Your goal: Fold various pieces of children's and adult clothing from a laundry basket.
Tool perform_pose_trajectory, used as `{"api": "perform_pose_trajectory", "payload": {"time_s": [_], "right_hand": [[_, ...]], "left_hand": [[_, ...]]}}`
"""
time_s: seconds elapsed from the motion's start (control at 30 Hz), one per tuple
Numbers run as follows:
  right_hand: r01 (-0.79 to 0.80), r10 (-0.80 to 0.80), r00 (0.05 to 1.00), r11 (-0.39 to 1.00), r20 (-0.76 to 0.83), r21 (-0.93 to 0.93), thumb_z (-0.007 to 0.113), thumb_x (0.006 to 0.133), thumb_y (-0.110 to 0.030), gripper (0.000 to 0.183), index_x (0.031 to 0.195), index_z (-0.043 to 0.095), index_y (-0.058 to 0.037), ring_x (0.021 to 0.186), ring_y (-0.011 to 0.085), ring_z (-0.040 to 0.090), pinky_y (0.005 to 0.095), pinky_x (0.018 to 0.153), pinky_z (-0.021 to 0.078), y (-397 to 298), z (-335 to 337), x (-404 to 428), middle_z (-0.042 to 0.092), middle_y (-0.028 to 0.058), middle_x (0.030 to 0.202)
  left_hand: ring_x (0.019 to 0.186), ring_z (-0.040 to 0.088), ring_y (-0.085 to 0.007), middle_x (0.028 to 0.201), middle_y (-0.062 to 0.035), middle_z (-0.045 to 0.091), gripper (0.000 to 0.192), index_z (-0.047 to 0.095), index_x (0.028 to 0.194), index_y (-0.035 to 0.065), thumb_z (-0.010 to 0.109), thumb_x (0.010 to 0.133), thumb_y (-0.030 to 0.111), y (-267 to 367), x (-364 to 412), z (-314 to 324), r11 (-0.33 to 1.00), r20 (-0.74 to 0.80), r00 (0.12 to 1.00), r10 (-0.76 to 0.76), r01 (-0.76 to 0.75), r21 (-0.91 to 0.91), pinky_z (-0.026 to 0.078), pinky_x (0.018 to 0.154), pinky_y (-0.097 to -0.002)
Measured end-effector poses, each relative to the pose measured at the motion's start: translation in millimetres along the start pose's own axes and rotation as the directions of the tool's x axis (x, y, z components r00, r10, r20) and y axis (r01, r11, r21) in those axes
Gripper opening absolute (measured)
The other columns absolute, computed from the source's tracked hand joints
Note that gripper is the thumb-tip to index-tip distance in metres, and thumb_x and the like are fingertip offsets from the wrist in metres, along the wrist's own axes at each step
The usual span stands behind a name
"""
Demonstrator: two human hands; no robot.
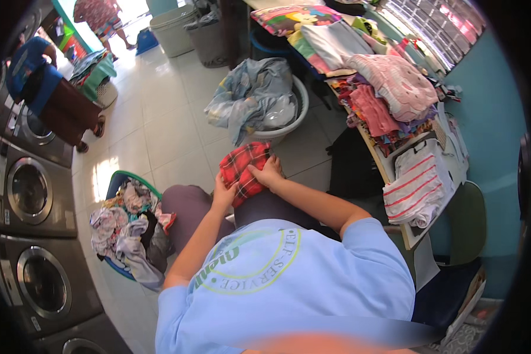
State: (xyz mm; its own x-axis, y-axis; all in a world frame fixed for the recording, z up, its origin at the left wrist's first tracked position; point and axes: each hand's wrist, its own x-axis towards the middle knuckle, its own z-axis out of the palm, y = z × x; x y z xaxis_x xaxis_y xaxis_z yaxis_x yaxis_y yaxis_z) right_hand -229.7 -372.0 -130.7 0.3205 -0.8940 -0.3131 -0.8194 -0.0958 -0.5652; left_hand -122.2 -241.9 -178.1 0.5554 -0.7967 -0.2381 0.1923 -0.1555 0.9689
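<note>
A red plaid cloth [245, 170], bunched or folded small, lies between my two hands above my lap. My left hand [225, 192] grips its near left edge. My right hand [269, 171] holds its right side, the thumb on top and the other fingers partly hidden behind it. Just beyond the cloth, a white laundry basket [304, 104] holds a heap of pale blue patterned fabric [261, 93] and some clear plastic. To my left, a blue and green basket [115, 177] is heaped with mixed clothes [135, 230].
On my right, a long table [374, 155] bears stacks of folded clothes [380, 110] and a red-striped white cloth [413, 190]. Front-loading machines [44, 283] line the left side. A person in blue [44, 79] bends near them; another person [99, 20] stands by the doorway. Bins [175, 31] stand ahead.
</note>
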Motion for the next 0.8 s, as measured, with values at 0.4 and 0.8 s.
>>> {"api": "perform_pose_trajectory", "payload": {"time_s": [0.4, 0.8], "right_hand": [[0.085, -0.406, 0.891, 0.591, 0.205, 0.802, 0.067, 0.075, -0.002, 0.068, 0.134, 0.033, -0.0018, 0.096, 0.0199, 0.058, 0.0312, 0.074, 0.0516, -31.1, -88.9, -3.3, 0.05, 0.013, 0.123], [0.849, -0.288, 0.528, 0.221, -0.799, 0.481, 0.052, 0.089, 0.001, 0.045, 0.133, 0.05, -0.0107, 0.105, 0.016, 0.058, 0.0288, 0.088, 0.0494, -73.6, -403.5, -54.4, 0.054, 0.0093, 0.127]], "left_hand": [[0.074, 0.059, -0.0194, 0.095, -0.0109, 0.057, 0.065, 0.022, 0.139, 0.0132, 0.062, 0.088, 0.014, 7.7, 10.2, -47.9, 0.789, -0.076, 0.879, -0.471, 0.382, -0.481, 0.05, 0.058, -0.0318], [0.067, 0.056, -0.0163, 0.086, -0.0063, 0.055, 0.051, 0.03, 0.131, 0.0142, 0.059, 0.089, 0.015, 12.4, 11.2, -51.6, 0.773, -0.079, 0.879, -0.47, 0.367, -0.518, 0.048, 0.054, -0.0294]]}}
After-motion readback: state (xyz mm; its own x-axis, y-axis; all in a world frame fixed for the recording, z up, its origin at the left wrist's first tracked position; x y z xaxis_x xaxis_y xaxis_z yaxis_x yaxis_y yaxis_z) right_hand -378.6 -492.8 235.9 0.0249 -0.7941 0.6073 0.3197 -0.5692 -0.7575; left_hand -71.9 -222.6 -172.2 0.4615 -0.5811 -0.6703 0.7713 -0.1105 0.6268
